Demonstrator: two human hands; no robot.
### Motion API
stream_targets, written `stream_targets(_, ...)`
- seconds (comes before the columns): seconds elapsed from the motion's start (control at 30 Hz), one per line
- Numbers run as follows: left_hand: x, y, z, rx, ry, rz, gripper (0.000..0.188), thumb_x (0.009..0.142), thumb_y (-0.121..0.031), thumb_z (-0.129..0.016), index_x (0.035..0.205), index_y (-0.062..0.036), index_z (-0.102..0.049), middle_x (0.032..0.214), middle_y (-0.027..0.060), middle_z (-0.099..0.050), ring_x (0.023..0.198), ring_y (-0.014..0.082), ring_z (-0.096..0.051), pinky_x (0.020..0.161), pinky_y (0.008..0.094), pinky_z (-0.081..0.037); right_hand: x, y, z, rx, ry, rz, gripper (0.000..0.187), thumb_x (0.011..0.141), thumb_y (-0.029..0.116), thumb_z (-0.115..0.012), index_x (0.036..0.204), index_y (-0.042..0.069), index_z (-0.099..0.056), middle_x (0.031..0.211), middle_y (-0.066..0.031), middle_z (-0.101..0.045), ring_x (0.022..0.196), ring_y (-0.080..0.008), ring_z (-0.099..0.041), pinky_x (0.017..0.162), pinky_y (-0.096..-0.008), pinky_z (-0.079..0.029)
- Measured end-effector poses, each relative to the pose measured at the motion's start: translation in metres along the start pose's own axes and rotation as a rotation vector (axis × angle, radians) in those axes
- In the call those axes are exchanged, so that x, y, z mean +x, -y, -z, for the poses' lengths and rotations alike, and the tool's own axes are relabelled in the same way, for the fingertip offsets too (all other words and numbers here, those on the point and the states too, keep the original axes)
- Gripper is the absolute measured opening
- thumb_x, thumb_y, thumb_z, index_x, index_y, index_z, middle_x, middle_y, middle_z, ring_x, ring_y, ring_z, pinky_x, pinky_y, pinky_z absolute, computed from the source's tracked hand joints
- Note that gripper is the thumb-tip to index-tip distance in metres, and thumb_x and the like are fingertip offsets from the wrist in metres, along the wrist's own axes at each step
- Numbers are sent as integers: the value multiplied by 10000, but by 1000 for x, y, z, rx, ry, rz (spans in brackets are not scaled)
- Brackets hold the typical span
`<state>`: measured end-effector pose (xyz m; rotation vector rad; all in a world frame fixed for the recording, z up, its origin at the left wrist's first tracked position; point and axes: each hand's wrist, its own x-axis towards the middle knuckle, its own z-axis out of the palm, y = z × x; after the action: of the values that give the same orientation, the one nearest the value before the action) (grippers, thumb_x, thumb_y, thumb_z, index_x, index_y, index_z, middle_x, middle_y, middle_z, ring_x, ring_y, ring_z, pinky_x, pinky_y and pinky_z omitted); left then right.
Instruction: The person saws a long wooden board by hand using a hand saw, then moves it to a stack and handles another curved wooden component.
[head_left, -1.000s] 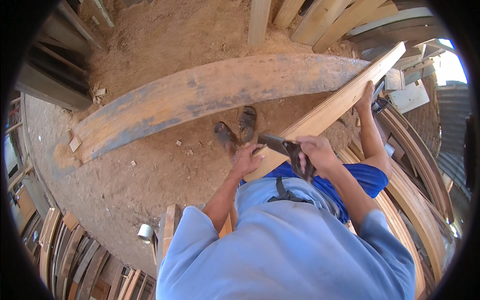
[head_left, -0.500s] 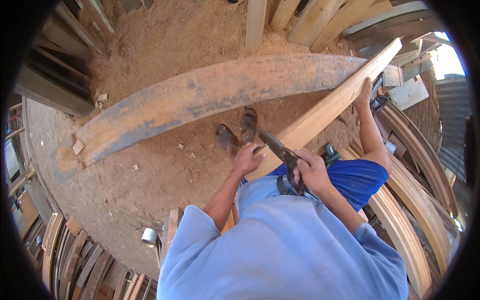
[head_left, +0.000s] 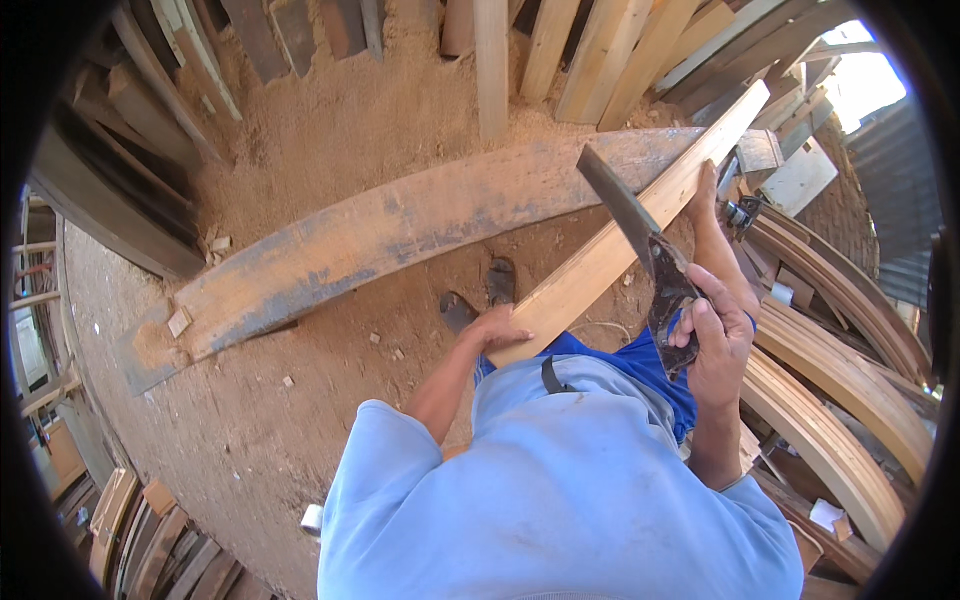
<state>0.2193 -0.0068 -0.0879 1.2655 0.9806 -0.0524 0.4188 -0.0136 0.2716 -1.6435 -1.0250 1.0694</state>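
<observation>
A long pale wooden plank (head_left: 620, 250) slants from my lap up to the far right. My left hand (head_left: 503, 327) is closed on its near end, with the fingertips on its upper face. In my right hand (head_left: 718, 340) is a handsaw (head_left: 622, 208), gripped by its dark handle and raised on the right side. Its blade points up and to the left and passes over the plank in this view; I cannot tell whether they touch. My bare foot (head_left: 706, 185) is against the plank near its far end.
A long, curved, weathered board (head_left: 400, 220) lies across the sawdust-covered ground (head_left: 340, 100). Upright boards (head_left: 590, 60) stand along the far side. Stacked curved timbers (head_left: 820, 440) fill the right. More wood pieces (head_left: 160, 540) lie at the lower left.
My right hand has swung the saw up and to the right, away from the plank's near end. My left hand stays by that end. The view has shifted a little.
</observation>
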Motion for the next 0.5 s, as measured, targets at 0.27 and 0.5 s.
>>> stream_targets(0.27,-55,-54,103,505,-278,77,656,748,-480,-802,1266,-116,-633,1186,209,-704,1110,378,-671,955,472,-530,-11,-12,4,121,23,119,325,1001,59,-529,1292,-64,-605,713,-22,-575,606,-76,-527,599,-234,-481)
stream_targets(0.5,-90,-16,152,859,-784,-20,423,785,-263,-761,1164,-145,-616,996,107,-734,935,339,-704,822,483,-540,10,-35,-1,169,-30,160,301,994,50,-535,1254,-61,-639,708,-26,-581,603,-84,-530,590,-240,-473)
